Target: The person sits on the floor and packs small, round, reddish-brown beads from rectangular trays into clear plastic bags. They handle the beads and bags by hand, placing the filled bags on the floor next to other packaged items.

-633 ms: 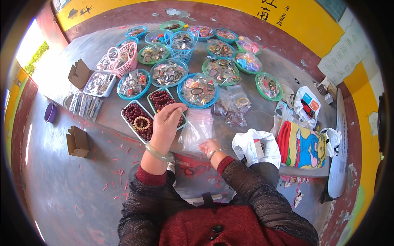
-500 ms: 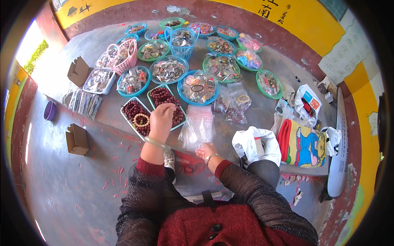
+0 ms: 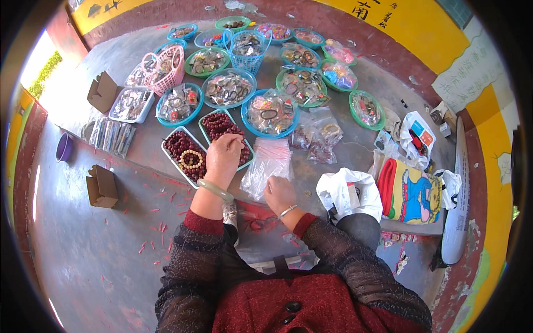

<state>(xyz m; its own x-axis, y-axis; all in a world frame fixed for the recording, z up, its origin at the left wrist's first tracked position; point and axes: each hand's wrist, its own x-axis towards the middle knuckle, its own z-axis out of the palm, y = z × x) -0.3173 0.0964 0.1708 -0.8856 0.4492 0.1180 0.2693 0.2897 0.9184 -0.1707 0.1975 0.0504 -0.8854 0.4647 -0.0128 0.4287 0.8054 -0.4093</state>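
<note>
1. We see a grey concrete ledge (image 3: pixel 361 150) crowded with bowls.
2. A stack of clear plastic bags (image 3: pixel 266 166) lies under our right hand (image 3: pixel 279 193), fingers spread flat.
3. Our left hand (image 3: pixel 224 155) pinches, apparently, dark red beads (image 3: pixel 219 125) over their tray (image 3: pixel 202 129).

I have only the one view here, a wide fisheye worn on the person's head, looking steeply down and slightly forward over their red top and dark sleeves to the grey ledge (image 3: pixel 361 155) close in front. It sits near enough that the left hand (image 3: pixel 223 156) and right hand (image 3: pixel 279 194) fill the middle. Straight edges bow at the rim, where the yellow wall (image 3: pixel 433 28) curves across the top.
</note>
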